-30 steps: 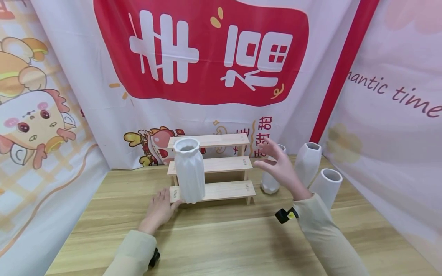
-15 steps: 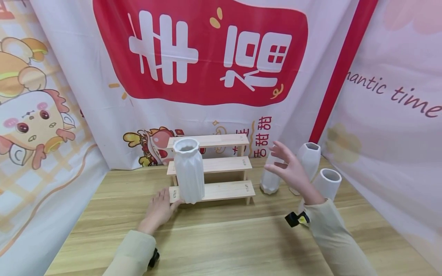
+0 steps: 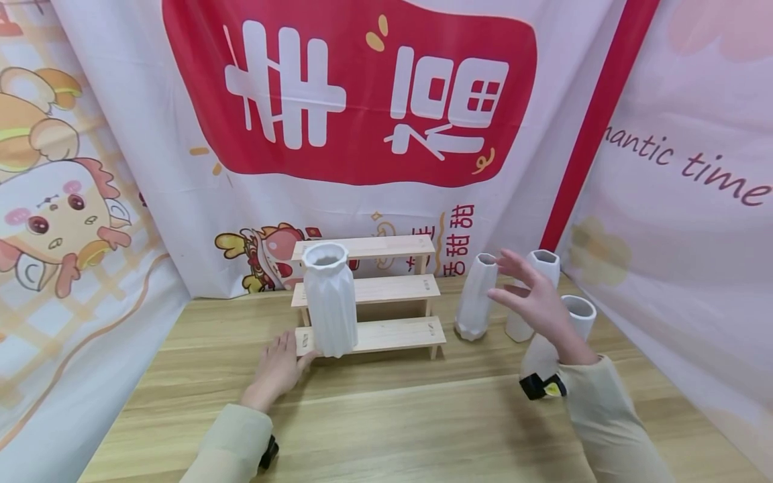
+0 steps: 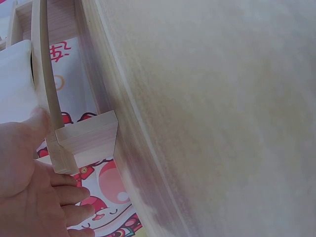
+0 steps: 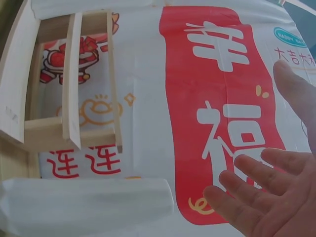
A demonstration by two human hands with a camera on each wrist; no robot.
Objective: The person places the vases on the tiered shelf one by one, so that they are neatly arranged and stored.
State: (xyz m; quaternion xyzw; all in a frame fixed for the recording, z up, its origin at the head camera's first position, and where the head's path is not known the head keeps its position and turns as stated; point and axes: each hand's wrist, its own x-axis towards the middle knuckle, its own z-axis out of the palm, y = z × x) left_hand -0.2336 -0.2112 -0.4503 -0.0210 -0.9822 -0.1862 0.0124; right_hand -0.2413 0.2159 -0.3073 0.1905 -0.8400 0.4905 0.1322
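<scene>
A three-tier wooden shelf stand [image 3: 398, 333] stands at the back of the table. On the left of its lowest step a tall white fluted vase [image 3: 331, 302] stands upright. My left hand [image 3: 276, 370] rests at that step's left end, thumb on the front edge and fingers fairly straight along the side; the left wrist view shows the thumb touching the board [image 4: 49, 98]. In the air at right, my right hand [image 3: 534, 302] holds nothing, its fingers spread. It is close to a slim white vase [image 3: 475, 302] and overlaps a faceted white vase [image 3: 545, 268] behind.
A third white vase [image 3: 580, 315], round-mouthed, is partly hidden by the right wrist. Printed cloth [image 3: 362, 100] hangs behind the stand, and more cloth closes off the left and right sides. The wood-grain table [image 3: 386, 429] extends in front.
My right hand has moved rightward, away from the stand, passing in front of the slim vase and uncovering it. My left hand and the fluted vase stay put.
</scene>
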